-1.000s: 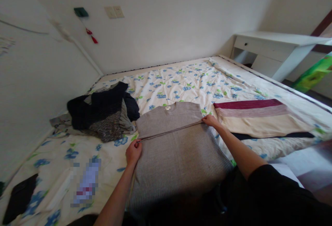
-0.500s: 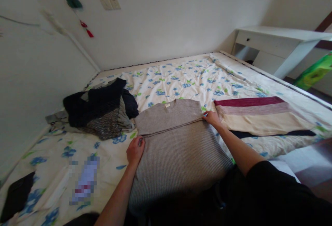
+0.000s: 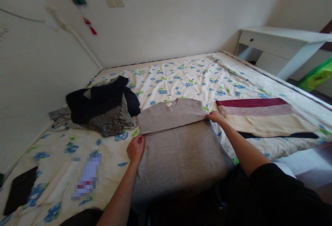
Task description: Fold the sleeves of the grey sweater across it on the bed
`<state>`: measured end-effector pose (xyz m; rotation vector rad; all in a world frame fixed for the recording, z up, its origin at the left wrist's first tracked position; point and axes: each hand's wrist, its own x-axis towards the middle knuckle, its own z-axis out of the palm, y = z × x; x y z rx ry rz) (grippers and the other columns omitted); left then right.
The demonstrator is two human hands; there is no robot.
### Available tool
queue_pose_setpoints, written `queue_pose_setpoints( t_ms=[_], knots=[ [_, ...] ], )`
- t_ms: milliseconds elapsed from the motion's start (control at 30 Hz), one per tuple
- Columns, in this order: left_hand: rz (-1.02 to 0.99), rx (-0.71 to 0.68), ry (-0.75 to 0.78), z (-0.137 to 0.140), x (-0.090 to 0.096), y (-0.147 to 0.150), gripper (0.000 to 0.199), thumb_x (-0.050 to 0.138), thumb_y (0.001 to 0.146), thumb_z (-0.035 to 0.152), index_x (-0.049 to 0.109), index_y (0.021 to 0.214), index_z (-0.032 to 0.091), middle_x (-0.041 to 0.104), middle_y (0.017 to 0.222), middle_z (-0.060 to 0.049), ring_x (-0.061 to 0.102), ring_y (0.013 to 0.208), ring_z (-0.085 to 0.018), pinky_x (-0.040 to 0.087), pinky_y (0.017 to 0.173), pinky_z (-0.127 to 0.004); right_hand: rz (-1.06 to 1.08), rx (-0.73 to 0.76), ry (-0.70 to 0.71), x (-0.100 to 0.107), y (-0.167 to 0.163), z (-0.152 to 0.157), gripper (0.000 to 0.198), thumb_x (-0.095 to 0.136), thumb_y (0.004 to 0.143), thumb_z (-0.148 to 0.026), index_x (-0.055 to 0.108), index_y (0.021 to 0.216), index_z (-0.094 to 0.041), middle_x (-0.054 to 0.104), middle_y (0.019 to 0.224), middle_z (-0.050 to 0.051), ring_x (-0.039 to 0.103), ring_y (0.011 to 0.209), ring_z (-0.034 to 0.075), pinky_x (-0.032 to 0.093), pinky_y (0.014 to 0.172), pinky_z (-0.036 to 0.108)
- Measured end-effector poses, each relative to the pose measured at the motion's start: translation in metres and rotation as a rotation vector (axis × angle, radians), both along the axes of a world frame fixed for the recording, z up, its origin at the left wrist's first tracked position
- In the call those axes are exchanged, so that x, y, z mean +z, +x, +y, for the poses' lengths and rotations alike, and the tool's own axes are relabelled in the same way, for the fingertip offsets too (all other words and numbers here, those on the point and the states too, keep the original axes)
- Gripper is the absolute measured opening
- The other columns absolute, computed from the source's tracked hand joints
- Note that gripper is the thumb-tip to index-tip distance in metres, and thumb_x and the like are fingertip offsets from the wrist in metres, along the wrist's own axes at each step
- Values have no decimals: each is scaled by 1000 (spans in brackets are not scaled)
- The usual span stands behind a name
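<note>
A grey ribbed sweater (image 3: 176, 143) lies flat on the bed in front of me, its sleeves folded across the chest below the collar. My left hand (image 3: 135, 148) pinches the sweater's left edge at the fold line. My right hand (image 3: 215, 116) grips the right edge at the same fold line. Both arms reach forward over the lower part of the garment.
The bed has a white sheet with blue flowers (image 3: 186, 77). A heap of dark clothes (image 3: 103, 106) lies to the left, a folded striped maroon and cream garment (image 3: 259, 115) to the right. A dark flat object (image 3: 19, 189) rests near left. A white desk (image 3: 277, 46) stands beyond the bed.
Both hands stay at the sweater's side edges; my left hand has settled slightly lower onto the edge. The view has shifted a little.
</note>
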<state>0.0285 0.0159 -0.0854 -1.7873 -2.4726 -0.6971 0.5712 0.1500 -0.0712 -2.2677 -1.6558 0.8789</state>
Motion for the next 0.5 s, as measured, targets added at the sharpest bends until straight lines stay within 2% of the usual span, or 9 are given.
queue_pose_setpoints(
  t_ms=[133, 233, 400, 500],
  knots=[
    [-38, 33, -3, 0, 2, 1, 30, 61, 103, 39, 84, 111, 22, 82, 107, -9, 70, 90, -24, 41, 74, -31, -125, 36, -18, -9, 3, -6, 34, 70, 97, -43, 88, 99, -14, 85, 99, 19, 82, 102, 31, 59, 86, 32],
    [-75, 43, -13, 1, 5, 1, 28, 63, 101, 40, 83, 108, 23, 81, 103, -9, 70, 89, -24, 41, 73, -30, -158, 58, 13, -10, -1, -7, 31, 70, 96, -37, 89, 109, -16, 85, 113, 19, 81, 113, 32, 59, 93, 33],
    [-111, 57, -24, 0, 9, 1, 25, 63, 99, 40, 82, 103, 24, 79, 95, -7, 67, 85, -24, 40, 72, -30, -140, 57, 34, -5, -6, -8, 34, 69, 99, -41, 87, 115, -16, 85, 117, 18, 79, 118, 32, 58, 97, 33],
    [-139, 78, -31, -1, 10, 2, 26, 61, 100, 40, 81, 100, 24, 79, 93, -7, 66, 83, -23, 39, 71, -30, -115, -6, 70, -5, -7, -8, 40, 69, 101, -48, 86, 120, -17, 84, 120, 18, 79, 121, 33, 57, 99, 34]
  ],
)
